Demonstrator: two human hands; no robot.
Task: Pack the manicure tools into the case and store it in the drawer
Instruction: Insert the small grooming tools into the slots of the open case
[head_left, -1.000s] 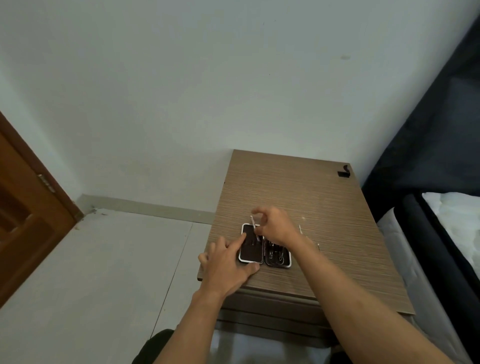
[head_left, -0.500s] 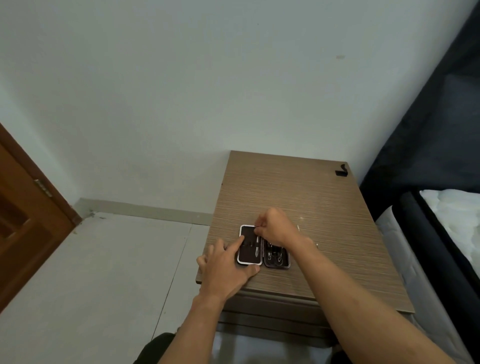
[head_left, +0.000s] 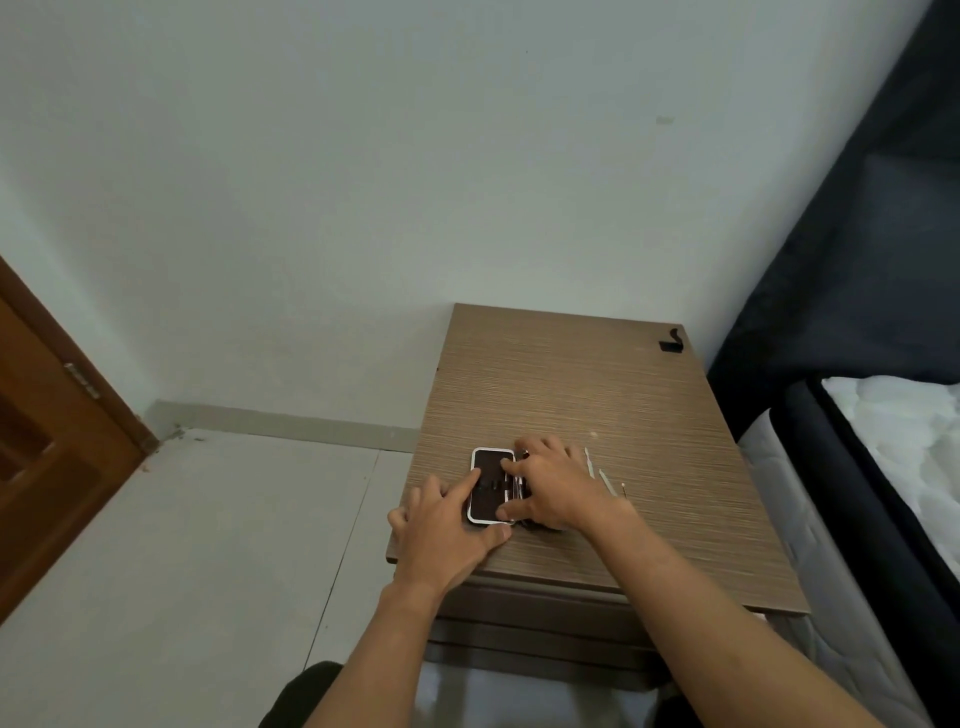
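The manicure case (head_left: 487, 486) lies open near the front left of the nightstand top (head_left: 571, 384), dark brown inside with a white rim. My left hand (head_left: 444, 530) holds its left half, index finger on the rim and thumb at the front edge. My right hand (head_left: 558, 486) lies flat over the right half, fingers spread, index and thumb touching the case's middle. The thin tool it carried is hidden under it. Three thin metal tools (head_left: 605, 478) lie loose on the wood just right of that hand. The drawer fronts (head_left: 519, 618) below are closed.
A small black object (head_left: 671, 343) sits at the back right corner of the top. A bed with a white mattress (head_left: 904, 436) and dark frame stands close on the right. A wooden door (head_left: 47, 441) is at the left, with tiled floor (head_left: 182, 545) between.
My right hand lowered the thin metal tool onto the case and flattened over the right half. My left hand stayed on the left half.
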